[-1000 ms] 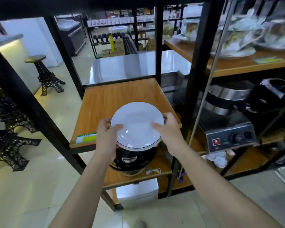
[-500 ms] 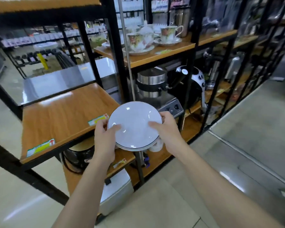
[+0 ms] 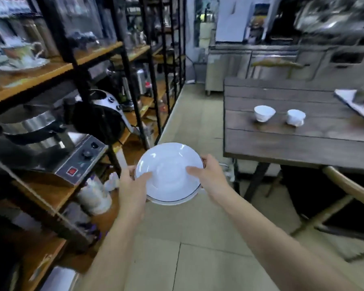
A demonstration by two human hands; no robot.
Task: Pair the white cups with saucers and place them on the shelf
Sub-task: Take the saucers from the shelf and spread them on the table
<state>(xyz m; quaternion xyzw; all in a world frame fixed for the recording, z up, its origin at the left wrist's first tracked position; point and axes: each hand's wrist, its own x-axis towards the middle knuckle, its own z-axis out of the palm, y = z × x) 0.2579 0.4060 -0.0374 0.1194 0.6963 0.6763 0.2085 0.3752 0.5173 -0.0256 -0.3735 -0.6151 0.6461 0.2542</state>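
Both hands are holding a white saucer [image 3: 169,173] with a thin dark rim line out in front of the body, above the tiled floor [image 3: 189,238] of the aisle. A second rim edge is showing just under the near side, so this is looking like a stack of saucers; exact count cannot be told. The left hand [image 3: 132,185] is gripping the left edge, thumb lying on the upper face, fingers [image 3: 131,169] wrapped under and clamped on the saucer. The right hand [image 3: 212,177] is gripping the right edge the same way, thumb on top, fingers curled beneath and clamped on the saucer. The saucer is sitting roughly level, tipped slightly toward the camera. Two white cups are standing upright on the dark wooden counter [image 3: 292,143] to the right, well apart from the saucer: the left cup [image 3: 264,113] and the right cup [image 3: 295,117] are sitting near each other, not touching. The black-framed shelf [image 3: 51,194] with wooden boards is running along the left, carrying a metal appliance with a red switch [image 3: 80,162] and, on a higher board, a patterned cup on its own saucer [image 3: 26,54]. The frame is blurring at the edges.
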